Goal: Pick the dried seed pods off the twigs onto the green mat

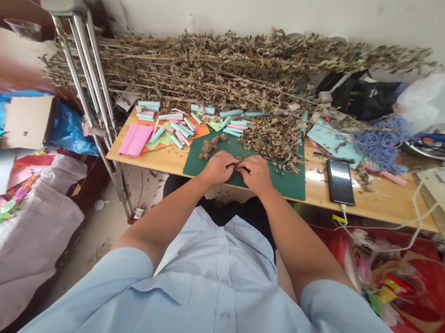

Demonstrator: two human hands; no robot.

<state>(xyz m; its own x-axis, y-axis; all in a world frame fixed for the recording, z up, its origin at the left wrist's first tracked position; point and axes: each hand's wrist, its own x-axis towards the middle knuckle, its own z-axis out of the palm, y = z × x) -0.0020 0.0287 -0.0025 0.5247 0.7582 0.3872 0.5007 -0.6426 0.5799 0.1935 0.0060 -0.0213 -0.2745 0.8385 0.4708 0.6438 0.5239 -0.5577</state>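
My left hand point(219, 168) and my right hand point(257, 174) meet at the front of a green cutting mat point(193, 166). Their closed fingertips pinch a small bit of brown dried leaves point(238, 161) between them, mostly covered by the fingers. Just left of my left hand lies a clump of crumpled, balled dried leaves point(210, 146). Beyond my right hand, a loose heap of dried leaves point(280, 139) spreads over the mat's back right part.
Pale blue and pink paper rolls point(181, 128) and a pink packet point(136, 139) lie left. Long dried stalks point(205, 67) fill the table's back. A phone point(340, 182) on a cable and purple yarn point(383, 137) lie right. Metal crutches point(88, 62) lean at the left end.
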